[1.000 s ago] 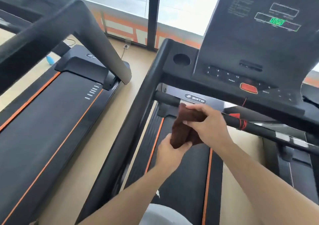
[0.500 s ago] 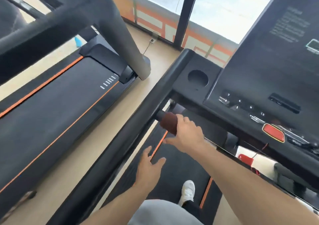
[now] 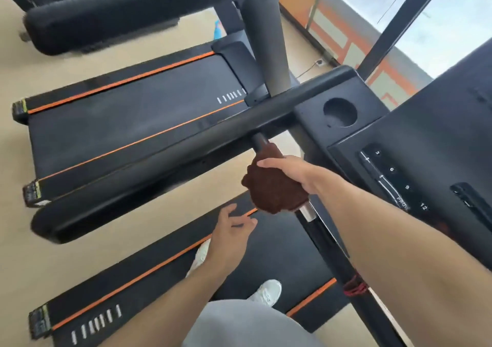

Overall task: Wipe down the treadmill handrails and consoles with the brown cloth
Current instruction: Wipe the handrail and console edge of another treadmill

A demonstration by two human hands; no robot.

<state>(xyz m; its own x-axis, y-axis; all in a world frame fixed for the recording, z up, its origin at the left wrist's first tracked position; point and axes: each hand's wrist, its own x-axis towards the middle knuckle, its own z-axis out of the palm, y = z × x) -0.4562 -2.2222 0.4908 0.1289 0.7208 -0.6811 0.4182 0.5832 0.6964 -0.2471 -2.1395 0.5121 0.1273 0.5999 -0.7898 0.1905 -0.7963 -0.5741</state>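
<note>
My right hand (image 3: pixel 295 169) grips the brown cloth (image 3: pixel 274 189), which is wrapped round the black front crossbar (image 3: pixel 323 240) of the treadmill, close to where the bar meets the left side handrail (image 3: pixel 165 163). The cloth bunches below my fingers and hides part of the bar. My left hand (image 3: pixel 230 236) hovers lower down over the belt with relaxed fingers and holds nothing. The dark console (image 3: pixel 415 165), with number buttons and a round cup holder (image 3: pixel 340 112), rises to the right of the cloth.
A second treadmill (image 3: pixel 127 112) stands to the left across a strip of beige floor, its padded handrail (image 3: pixel 127 13) at the top. A red cord (image 3: pixel 354 288) is tied round the crossbar lower right. White shoes (image 3: pixel 266 292) stand on the belt. Windows run along the upper right.
My left hand let go of the cloth and dropped away. My right hand slid the cloth along the crossbar toward the left handrail. The view has tilted and swung left.
</note>
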